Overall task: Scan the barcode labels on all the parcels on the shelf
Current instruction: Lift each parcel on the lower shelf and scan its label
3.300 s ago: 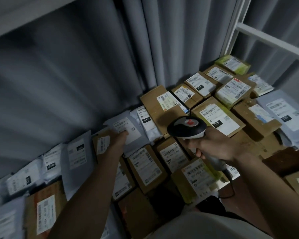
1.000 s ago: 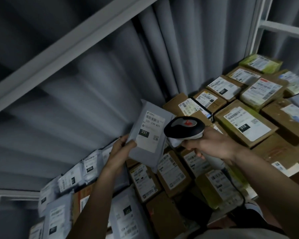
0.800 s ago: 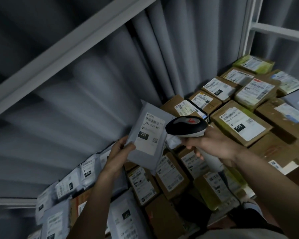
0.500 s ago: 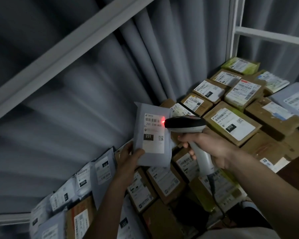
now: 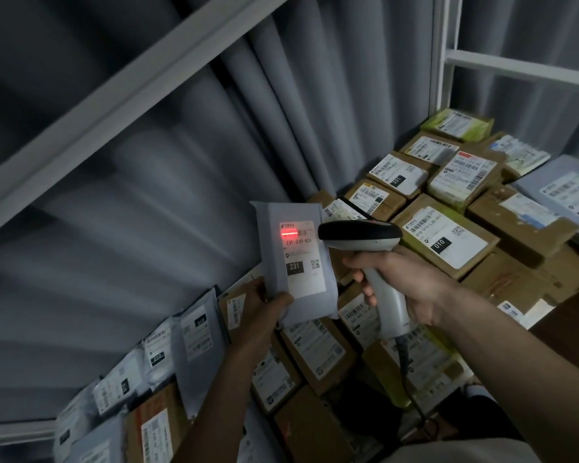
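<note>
My left hand [image 5: 260, 307] grips the bottom left corner of a grey poly-bag parcel [image 5: 293, 262] and holds it upright above the shelf. Its white label [image 5: 301, 259] reads 231, and a red scan line glows across the barcode at the label's top. My right hand [image 5: 405, 282] grips the handle of a grey and black barcode scanner [image 5: 361, 237], whose head points left at the label from a short distance. The scanner's cable [image 5: 405, 362] hangs down from the handle.
Many labelled cardboard boxes [image 5: 445, 237] and grey mailer bags [image 5: 194, 339] cover the shelf below and to the right. A grey curtain [image 5: 181, 162] hangs behind. A white shelf beam [image 5: 114, 91] runs overhead and a white upright [image 5: 439, 51] stands at the right.
My left hand picked the grey parcel off the shelf and raised it upright. The scanner swung to face its label, and the red scan line now lies on the barcode.
</note>
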